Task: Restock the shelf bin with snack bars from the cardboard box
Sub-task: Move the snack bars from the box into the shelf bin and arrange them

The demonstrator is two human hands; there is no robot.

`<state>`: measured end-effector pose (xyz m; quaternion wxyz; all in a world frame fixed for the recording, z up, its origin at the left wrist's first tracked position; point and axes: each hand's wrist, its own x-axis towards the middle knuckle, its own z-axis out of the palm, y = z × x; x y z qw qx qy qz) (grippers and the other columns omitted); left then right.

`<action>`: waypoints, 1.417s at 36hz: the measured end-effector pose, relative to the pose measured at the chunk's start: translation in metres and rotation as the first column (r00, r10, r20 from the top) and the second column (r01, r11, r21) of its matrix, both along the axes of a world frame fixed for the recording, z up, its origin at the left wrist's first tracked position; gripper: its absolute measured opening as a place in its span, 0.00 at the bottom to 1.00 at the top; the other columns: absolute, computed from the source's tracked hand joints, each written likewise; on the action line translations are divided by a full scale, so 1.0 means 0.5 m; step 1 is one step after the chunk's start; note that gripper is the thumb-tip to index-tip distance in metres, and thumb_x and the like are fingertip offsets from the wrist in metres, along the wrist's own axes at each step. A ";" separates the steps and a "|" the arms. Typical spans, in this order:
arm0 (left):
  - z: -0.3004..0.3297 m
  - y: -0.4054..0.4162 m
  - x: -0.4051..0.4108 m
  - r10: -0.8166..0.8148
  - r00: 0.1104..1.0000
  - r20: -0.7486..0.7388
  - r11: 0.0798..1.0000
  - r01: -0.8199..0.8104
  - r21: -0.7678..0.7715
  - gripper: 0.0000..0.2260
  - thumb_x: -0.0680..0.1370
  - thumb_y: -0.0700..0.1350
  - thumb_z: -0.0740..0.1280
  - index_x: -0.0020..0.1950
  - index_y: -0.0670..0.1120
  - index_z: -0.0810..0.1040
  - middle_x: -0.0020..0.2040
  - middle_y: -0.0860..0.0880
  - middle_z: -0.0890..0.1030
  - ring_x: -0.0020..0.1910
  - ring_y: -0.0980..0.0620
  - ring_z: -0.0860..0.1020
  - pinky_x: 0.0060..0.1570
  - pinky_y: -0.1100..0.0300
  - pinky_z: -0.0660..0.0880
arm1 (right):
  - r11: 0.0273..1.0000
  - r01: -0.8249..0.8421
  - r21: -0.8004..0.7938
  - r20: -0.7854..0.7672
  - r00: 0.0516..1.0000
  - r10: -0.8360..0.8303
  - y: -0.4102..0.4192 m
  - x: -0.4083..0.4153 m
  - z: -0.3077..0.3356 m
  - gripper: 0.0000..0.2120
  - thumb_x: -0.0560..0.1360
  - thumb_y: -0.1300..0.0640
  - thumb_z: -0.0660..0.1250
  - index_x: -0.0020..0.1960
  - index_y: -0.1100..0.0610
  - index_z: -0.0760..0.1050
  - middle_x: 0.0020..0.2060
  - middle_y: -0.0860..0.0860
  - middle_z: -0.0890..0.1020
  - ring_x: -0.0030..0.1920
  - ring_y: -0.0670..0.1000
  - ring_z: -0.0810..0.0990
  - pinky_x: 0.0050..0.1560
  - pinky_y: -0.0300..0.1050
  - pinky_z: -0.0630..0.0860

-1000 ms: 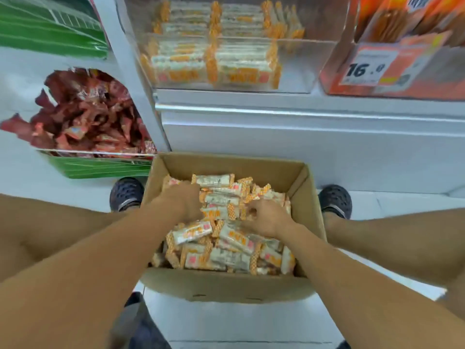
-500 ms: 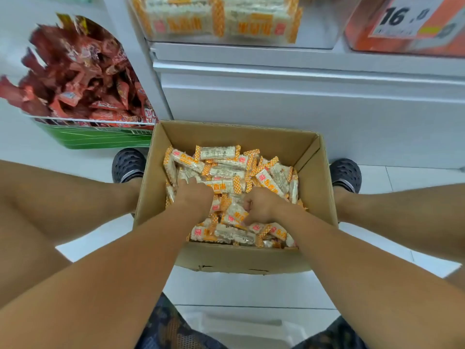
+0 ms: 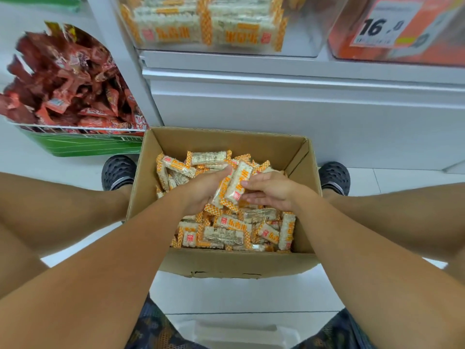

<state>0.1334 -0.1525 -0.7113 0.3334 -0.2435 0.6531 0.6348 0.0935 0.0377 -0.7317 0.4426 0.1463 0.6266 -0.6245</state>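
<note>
An open cardboard box [image 3: 236, 263] stands on the floor between my feet, filled with several white-and-orange wrapped snack bars [image 3: 226, 235]. Above the pile my left hand [image 3: 201, 190] grips a small bundle of snack bars [image 3: 232, 187], fingers curled round them. My right hand [image 3: 270, 191] presses against the bundle's right side with nearly straight fingers. Up on the shelf, a clear bin [image 3: 299, 41] holds neat rows of the same bars.
A green-fronted bin [image 3: 83, 144] of red snack packets sits at the left. An orange bin [image 3: 402, 36] with a "16" price tag stands at upper right. A white shelf base [image 3: 276, 109] rises right behind the box. Black shoes flank the box.
Both hands have come up out of the pile, the left now holding a bundle of bars and the right steadying it. The camera tilted down a little.
</note>
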 end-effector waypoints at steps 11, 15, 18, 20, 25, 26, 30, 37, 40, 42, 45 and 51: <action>-0.007 -0.005 0.002 0.014 1.000 -0.003 0.972 -0.014 -0.233 0.43 0.75 0.38 0.72 0.81 0.48 0.49 0.80 0.45 0.56 0.76 0.41 0.61 0.66 0.51 0.65 | 0.478 -0.355 0.804 -0.104 0.707 0.700 0.037 0.011 -0.054 0.14 0.68 0.55 0.81 0.49 0.58 0.82 0.46 0.51 0.83 0.44 0.50 0.82 0.48 0.49 0.82; -0.006 -0.005 0.001 0.012 1.000 0.010 0.965 -0.009 -0.264 0.43 0.75 0.36 0.71 0.81 0.48 0.47 0.80 0.44 0.55 0.77 0.40 0.60 0.63 0.52 0.66 | 0.298 -0.378 0.877 -0.012 0.601 0.799 0.029 0.042 -0.082 0.16 0.73 0.52 0.76 0.56 0.57 0.79 0.51 0.53 0.81 0.50 0.55 0.81 0.52 0.51 0.81; -0.002 -0.002 0.006 -0.012 0.999 0.037 0.965 0.022 -0.263 0.43 0.74 0.35 0.69 0.81 0.48 0.47 0.81 0.44 0.54 0.74 0.41 0.64 0.58 0.53 0.65 | 0.210 -0.394 0.895 0.036 0.533 0.845 0.016 0.053 -0.082 0.12 0.74 0.46 0.73 0.47 0.55 0.78 0.46 0.51 0.80 0.49 0.56 0.80 0.53 0.53 0.81; 0.000 0.001 0.009 -0.019 0.999 0.045 0.963 0.030 -0.268 0.42 0.74 0.34 0.69 0.81 0.47 0.47 0.80 0.44 0.56 0.63 0.43 0.72 0.53 0.56 0.65 | 0.149 -0.381 0.912 0.064 0.491 0.869 0.007 0.054 -0.078 0.15 0.74 0.44 0.72 0.37 0.54 0.74 0.39 0.50 0.78 0.45 0.55 0.80 0.50 0.52 0.81; -0.004 -0.007 0.011 0.055 0.996 0.074 0.971 -0.036 -0.235 0.44 0.73 0.37 0.72 0.81 0.44 0.46 0.80 0.44 0.57 0.65 0.45 0.67 0.61 0.51 0.65 | 0.332 -0.392 0.858 -0.019 0.621 0.783 0.001 0.017 -0.048 0.20 0.72 0.48 0.75 0.30 0.55 0.70 0.28 0.50 0.74 0.29 0.50 0.73 0.37 0.44 0.77; -0.006 -0.009 0.011 0.075 0.995 0.073 0.973 -0.057 -0.226 0.46 0.73 0.39 0.74 0.81 0.44 0.46 0.80 0.44 0.56 0.71 0.45 0.65 0.67 0.49 0.63 | 0.399 -0.394 0.828 -0.042 0.666 0.745 0.003 0.004 -0.035 0.21 0.72 0.48 0.75 0.30 0.55 0.69 0.27 0.50 0.72 0.27 0.50 0.70 0.35 0.44 0.73; 0.001 -0.007 0.008 0.186 0.982 0.035 0.976 -0.181 -0.125 0.51 0.71 0.49 0.78 0.81 0.42 0.45 0.80 0.43 0.57 0.78 0.44 0.56 0.75 0.46 0.54 | 0.725 -0.273 0.632 -0.212 0.839 0.501 0.001 -0.033 0.024 0.19 0.69 0.47 0.79 0.38 0.64 0.80 0.35 0.49 0.79 0.38 0.49 0.76 0.43 0.45 0.73; 0.015 -0.002 -0.001 0.245 0.969 0.039 0.968 -0.247 0.037 0.49 0.64 0.64 0.79 0.76 0.43 0.63 0.75 0.52 0.67 0.74 0.53 0.63 0.72 0.51 0.58 | 0.951 -0.234 0.202 -0.248 0.927 0.281 -0.045 -0.009 0.063 0.12 0.68 0.61 0.80 0.48 0.64 0.81 0.37 0.56 0.84 0.37 0.50 0.83 0.38 0.42 0.82; 0.005 -0.012 0.003 0.218 0.976 0.010 0.976 -0.218 -0.022 0.61 0.59 0.64 0.81 0.81 0.44 0.51 0.79 0.46 0.61 0.78 0.45 0.57 0.75 0.42 0.55 | 0.953 -0.274 0.132 -0.201 0.934 0.296 -0.043 -0.008 0.058 0.09 0.72 0.66 0.75 0.52 0.63 0.81 0.42 0.56 0.85 0.44 0.51 0.85 0.45 0.44 0.84; 0.004 -0.016 0.006 0.206 0.978 0.029 0.977 -0.205 -0.058 0.60 0.61 0.61 0.82 0.81 0.44 0.49 0.80 0.45 0.59 0.78 0.44 0.56 0.74 0.42 0.55 | 0.932 -0.298 0.206 -0.171 0.927 0.334 -0.025 -0.017 0.052 0.11 0.73 0.65 0.75 0.54 0.59 0.82 0.47 0.56 0.86 0.46 0.51 0.85 0.44 0.43 0.82; -0.002 -0.014 0.007 0.146 0.989 0.032 0.985 -0.142 -0.102 0.55 0.67 0.55 0.80 0.81 0.43 0.47 0.80 0.43 0.56 0.79 0.42 0.54 0.74 0.41 0.53 | 0.481 -0.482 0.732 -0.062 0.656 0.752 0.015 -0.029 0.040 0.16 0.70 0.63 0.78 0.57 0.59 0.81 0.53 0.54 0.84 0.53 0.54 0.83 0.45 0.45 0.81; -0.006 -0.006 0.008 0.125 0.992 0.011 0.987 -0.123 -0.103 0.54 0.69 0.54 0.78 0.81 0.42 0.45 0.80 0.42 0.55 0.79 0.42 0.55 0.75 0.43 0.52 | -0.100 -0.507 0.856 0.318 0.365 0.875 0.051 0.029 -0.026 0.29 0.66 0.64 0.80 0.64 0.60 0.73 0.61 0.56 0.78 0.60 0.60 0.79 0.55 0.54 0.79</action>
